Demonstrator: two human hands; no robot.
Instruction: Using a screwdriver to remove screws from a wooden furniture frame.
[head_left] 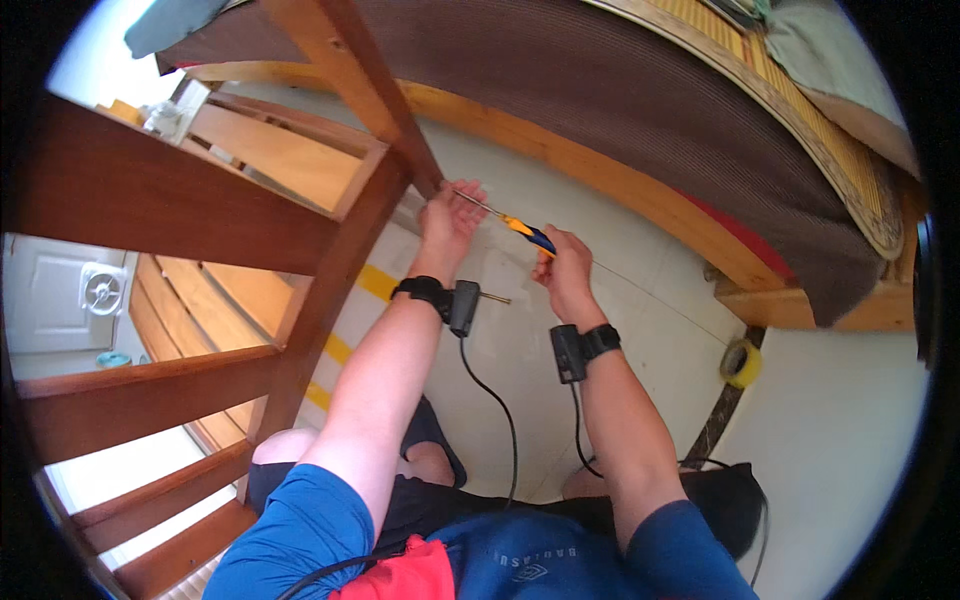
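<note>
We find the screwdriver between the two hands, its tip near the wooden post; contact is unclear. The right hand has its fingers curled around the handle's rear end. The left hand lies beside the tip, fingers partly spread; we cannot tell whether they grip anything. We advise squaring the shaft and turning under steady pressure.

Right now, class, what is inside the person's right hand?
The right hand holds a screwdriver; its shaft and the handle's yellow-blue front show. The handle's rear is covered by the hand.
</note>
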